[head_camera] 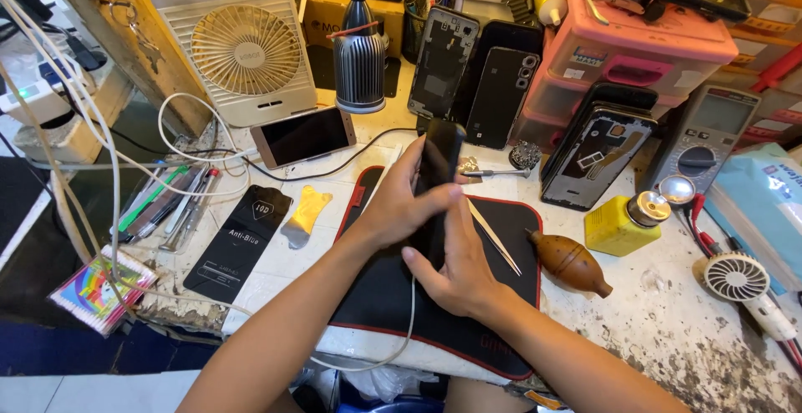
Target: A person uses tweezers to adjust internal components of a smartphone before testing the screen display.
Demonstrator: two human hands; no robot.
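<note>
Black smartphone [438,162] is held upright on its long axis above the black red-edged work mat [393,296], near the middle of the worktop [668,321]. Left hand [401,204] is clamped round the phone's middle from the left side, fingers wrapped across its near face. Right hand [455,271] sits just below, closed on the phone's lower end, thumb pointing up along the body. Both forearms enter from the bottom edge and converge over the mat. A white cable [411,313] hangs from the phone's lower end and loops off the front edge of the worktop.

Metal tweezers [493,236] lie on the mat just right of the right hand. A brown rubber air blower [568,263] lies beyond them, partly on the mat's edge. A yellow dispenser bottle [622,222] stands further right.

Containers: pink plastic drawer unit [635,54] at rear right, contents of its drawers not visible; a phone back cover [595,158] leans against it. A gold smartphone [302,136] lies at rear left before a white desk fan [238,45].
</note>
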